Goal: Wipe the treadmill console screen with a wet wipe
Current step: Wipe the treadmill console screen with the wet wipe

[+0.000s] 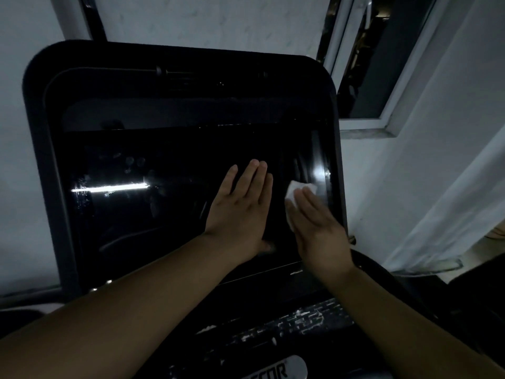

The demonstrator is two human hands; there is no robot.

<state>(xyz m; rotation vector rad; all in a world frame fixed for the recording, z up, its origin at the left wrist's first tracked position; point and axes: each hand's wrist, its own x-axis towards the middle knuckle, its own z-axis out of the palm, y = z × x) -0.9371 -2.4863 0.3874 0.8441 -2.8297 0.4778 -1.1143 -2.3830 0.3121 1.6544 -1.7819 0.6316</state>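
Observation:
The treadmill console's dark glossy screen (153, 214) fills the middle of the head view, set in a black frame (49, 165). A bright line of light reflects on its left part. My left hand (240, 212) lies flat on the screen's centre with straight fingers. My right hand (314, 225) presses a white wet wipe (296, 188) flat against the screen's right side, near the right bezel. Most of the wipe is hidden under the fingers and palm.
Below the screen is a worn black panel (287, 324) with flaking marks and a silver logo plate (273, 369). A white wall (437, 160) and a window frame (382, 124) stand to the right. A pale curtain (464, 214) hangs at the far right.

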